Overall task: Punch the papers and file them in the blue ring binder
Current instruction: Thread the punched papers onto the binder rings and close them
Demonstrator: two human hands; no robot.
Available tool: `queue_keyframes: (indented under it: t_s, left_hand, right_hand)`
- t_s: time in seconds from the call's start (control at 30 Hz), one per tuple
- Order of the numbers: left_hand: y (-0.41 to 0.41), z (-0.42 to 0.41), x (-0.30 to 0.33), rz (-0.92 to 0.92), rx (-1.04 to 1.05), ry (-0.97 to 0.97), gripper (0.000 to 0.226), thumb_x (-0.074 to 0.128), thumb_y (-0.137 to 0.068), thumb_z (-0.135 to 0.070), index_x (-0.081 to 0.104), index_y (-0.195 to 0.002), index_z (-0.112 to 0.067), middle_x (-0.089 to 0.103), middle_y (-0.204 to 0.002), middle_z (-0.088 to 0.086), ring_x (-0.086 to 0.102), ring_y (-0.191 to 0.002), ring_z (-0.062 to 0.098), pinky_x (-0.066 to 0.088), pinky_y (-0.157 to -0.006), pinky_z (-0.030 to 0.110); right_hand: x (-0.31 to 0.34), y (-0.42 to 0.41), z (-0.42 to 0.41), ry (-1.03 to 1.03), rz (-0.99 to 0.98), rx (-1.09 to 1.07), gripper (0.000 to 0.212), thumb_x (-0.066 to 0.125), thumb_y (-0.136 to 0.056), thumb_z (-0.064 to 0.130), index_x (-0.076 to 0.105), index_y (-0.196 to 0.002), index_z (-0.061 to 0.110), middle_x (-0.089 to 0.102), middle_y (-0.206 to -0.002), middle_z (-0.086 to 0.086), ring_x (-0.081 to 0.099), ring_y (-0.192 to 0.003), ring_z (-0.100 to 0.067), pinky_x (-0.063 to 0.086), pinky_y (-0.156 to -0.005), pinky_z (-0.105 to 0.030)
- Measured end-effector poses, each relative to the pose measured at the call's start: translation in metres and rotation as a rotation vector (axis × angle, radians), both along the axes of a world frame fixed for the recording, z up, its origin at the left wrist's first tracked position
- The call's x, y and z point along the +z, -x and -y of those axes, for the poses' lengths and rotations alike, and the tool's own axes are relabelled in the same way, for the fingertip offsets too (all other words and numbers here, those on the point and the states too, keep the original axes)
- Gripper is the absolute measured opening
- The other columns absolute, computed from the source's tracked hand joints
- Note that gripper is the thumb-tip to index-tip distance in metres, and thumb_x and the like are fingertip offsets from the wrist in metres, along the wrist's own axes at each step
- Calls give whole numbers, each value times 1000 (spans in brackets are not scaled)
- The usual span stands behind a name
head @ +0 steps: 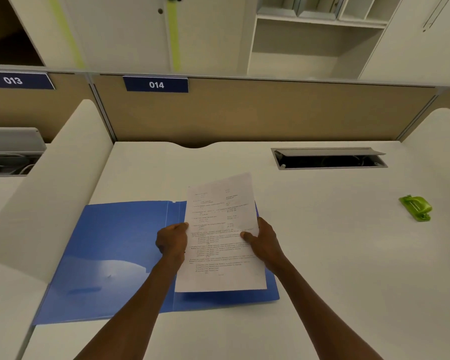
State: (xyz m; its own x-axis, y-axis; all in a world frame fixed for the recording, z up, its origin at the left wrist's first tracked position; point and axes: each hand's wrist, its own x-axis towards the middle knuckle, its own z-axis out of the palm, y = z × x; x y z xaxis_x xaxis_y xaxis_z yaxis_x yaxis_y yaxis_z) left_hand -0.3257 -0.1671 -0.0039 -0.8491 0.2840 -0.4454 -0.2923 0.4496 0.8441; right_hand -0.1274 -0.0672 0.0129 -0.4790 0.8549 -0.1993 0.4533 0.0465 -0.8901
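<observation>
The blue ring binder [115, 255] lies open and flat on the white desk, its left cover spread toward the side panel. Printed white papers [220, 229] are held above the binder's right half, tilted up toward me. My left hand [172, 241] grips the papers' left edge, fingers curled behind the sheet. My right hand [264, 241] holds the right edge with its thumb on the printed face. A green hole punch [416, 207] sits on the desk far to the right, well apart from both hands. The binder's rings are hidden behind the papers.
A cable tray opening [329, 158] with a raised grey flap is set into the desk [322, 255] at the back right. A rounded white side panel [50, 190] borders the left. A beige partition [270, 113] labelled 014 closes the back.
</observation>
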Motion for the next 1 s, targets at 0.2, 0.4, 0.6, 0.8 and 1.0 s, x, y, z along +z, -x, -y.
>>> queue_keyframes:
  t_s: [0.2, 0.4, 0.6, 0.8, 1.0]
  left_hand:
    - [2, -7, -3, -69, 50, 95, 38, 65, -84, -22, 48, -51, -11, 53, -58, 8, 53, -55, 22, 41, -55, 24]
    - [6, -13, -7, 1, 71, 192, 43, 68, -83, -29, 46, -53, -8, 51, -58, 7, 56, -60, 22, 48, -64, 28]
    - [16, -10, -19, 242, 58, 65, 28, 70, -77, -21, 47, -64, -13, 50, -70, 4, 49, -62, 17, 47, -68, 31]
    - [27, -4, -23, 415, -14, -2, 26, 74, -78, -17, 64, -92, 3, 67, -91, 19, 63, -80, 29, 56, -82, 48]
    - [27, 4, -14, 281, -183, 18, 12, 71, -81, -7, 64, -76, 0, 68, -90, 19, 65, -82, 30, 56, -79, 48]
  right_hand:
    - [-1, 7, 2, 4, 18, 0, 33, 63, -89, 24, 48, -119, 21, 61, -119, -1, 64, -101, -19, 52, -76, -24]
    - [2, 8, 1, 4, 40, 13, 30, 62, -90, 23, 47, -116, 24, 60, -117, 2, 64, -100, -19, 49, -70, -18]
    - [3, 8, -4, 5, 75, 14, 34, 63, -90, 23, 48, -120, 17, 61, -118, 0, 64, -97, -19, 51, -71, -21]
    - [11, 12, -8, 38, 95, 17, 33, 62, -90, 21, 47, -120, 17, 59, -115, 3, 62, -93, -17, 48, -63, -15]
    - [12, 11, -11, 53, 130, 17, 35, 64, -89, 23, 48, -120, 16, 61, -118, 0, 64, -94, -20, 51, -69, -23]
